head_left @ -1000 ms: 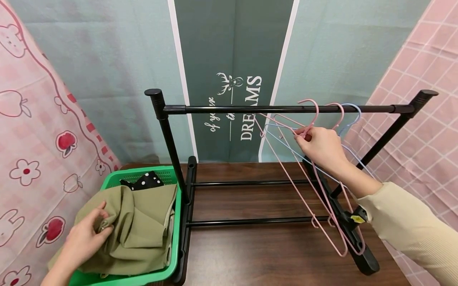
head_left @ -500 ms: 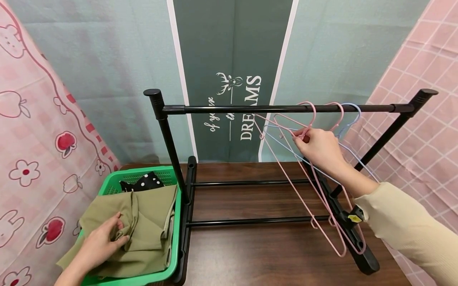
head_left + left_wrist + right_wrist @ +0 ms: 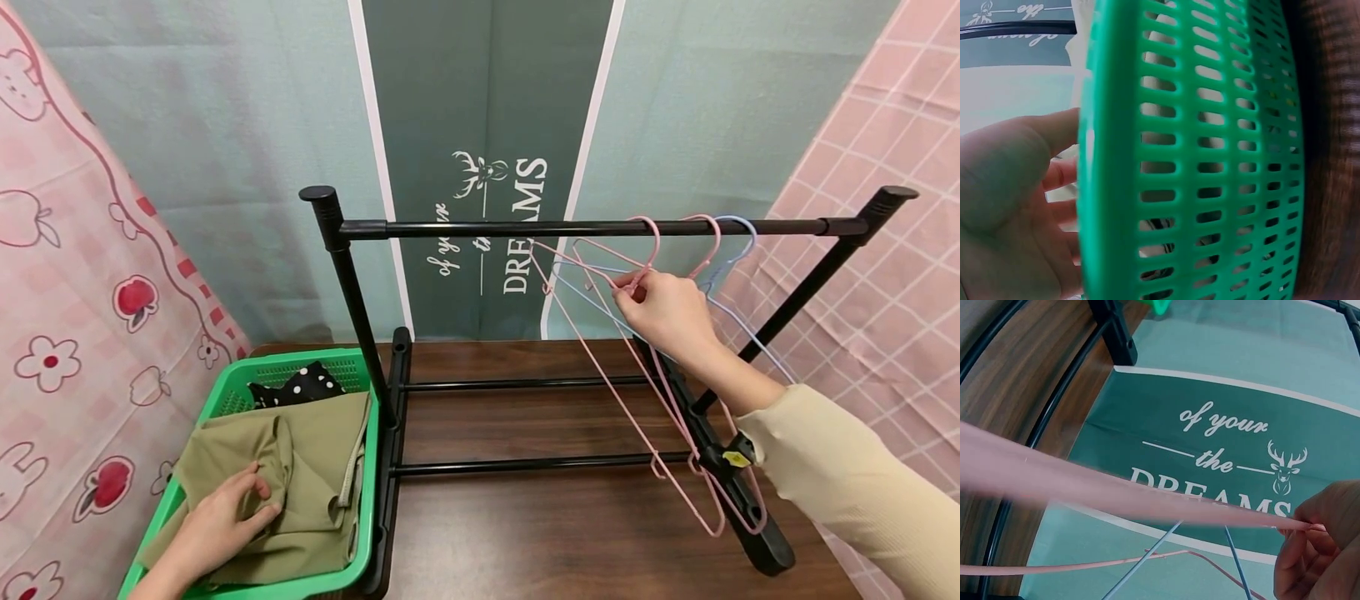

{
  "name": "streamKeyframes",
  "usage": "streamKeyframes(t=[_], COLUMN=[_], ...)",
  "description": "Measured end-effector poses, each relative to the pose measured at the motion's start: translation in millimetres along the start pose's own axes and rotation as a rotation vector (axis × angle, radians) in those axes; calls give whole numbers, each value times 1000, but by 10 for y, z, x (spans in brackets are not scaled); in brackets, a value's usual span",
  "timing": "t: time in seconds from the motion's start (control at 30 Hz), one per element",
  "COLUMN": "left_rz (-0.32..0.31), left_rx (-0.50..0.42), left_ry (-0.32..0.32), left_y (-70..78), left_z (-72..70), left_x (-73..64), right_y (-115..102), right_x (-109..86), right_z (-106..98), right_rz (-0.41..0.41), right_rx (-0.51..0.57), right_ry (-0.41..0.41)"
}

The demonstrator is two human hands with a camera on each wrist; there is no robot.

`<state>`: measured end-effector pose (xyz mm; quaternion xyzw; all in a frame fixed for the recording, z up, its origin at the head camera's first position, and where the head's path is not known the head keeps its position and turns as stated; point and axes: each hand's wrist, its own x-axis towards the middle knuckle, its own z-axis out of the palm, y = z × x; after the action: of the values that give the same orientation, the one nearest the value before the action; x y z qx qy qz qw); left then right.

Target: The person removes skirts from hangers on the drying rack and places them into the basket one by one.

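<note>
My left hand (image 3: 217,525) rests on an olive-green cloth garment (image 3: 315,475) piled in a green plastic basket (image 3: 365,533), with thumb and fingers apart and loosely bent over its folds. In the left wrist view, the basket's slotted wall hides my fingertips. My right hand (image 3: 667,312) pinches a pink clothes hanger (image 3: 600,358) just below its hook, which sits over the black top bar (image 3: 480,229) of a clothes rack. The right wrist view shows this hanger's arm (image 3: 1166,503) running to my fingertips.
Another pink hanger (image 3: 711,237) and a blue hanger (image 3: 742,229) hang farther right on the bar. Black cloth with white dots (image 3: 303,383) lies at the back of the basket. The rack's lower bars (image 3: 525,465) cross above the brown wood-grain table (image 3: 487,533).
My left hand has moved right and slightly down, and the olive garment has shifted in with it and lies flatter. The pinched hanger's hook has come a little nearer the bar.
</note>
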<state>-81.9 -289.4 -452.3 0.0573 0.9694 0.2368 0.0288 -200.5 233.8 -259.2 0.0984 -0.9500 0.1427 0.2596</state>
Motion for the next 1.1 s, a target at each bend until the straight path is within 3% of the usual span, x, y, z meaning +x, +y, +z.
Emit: streamKeyframes(t=[0.2,0.47,0.67,0.8,0.9,1.1], left_rz=[-3,-54,7,80,141,193], left_rx=[22,84,98,133,149,143], left_ry=[-56,-146,-112,-69,-25,-12], left_y=[13,100,134,178,227,352], left_z=[5,-87,-210,-294,-354,-495], left_x=[-37,-81,-136,-135,-102,26], right_y=[-6,-29,-29,-30,-30,12], right_x=[-2,9,7,-6,-13,-51], right_z=[-25,-24,-11,-25,-52,-134], right_rz=[25,53,48,48,44,35], right_rx=[2,8,25,27,19,23], right_ry=[-28,-55,-38,-43,-44,-81])
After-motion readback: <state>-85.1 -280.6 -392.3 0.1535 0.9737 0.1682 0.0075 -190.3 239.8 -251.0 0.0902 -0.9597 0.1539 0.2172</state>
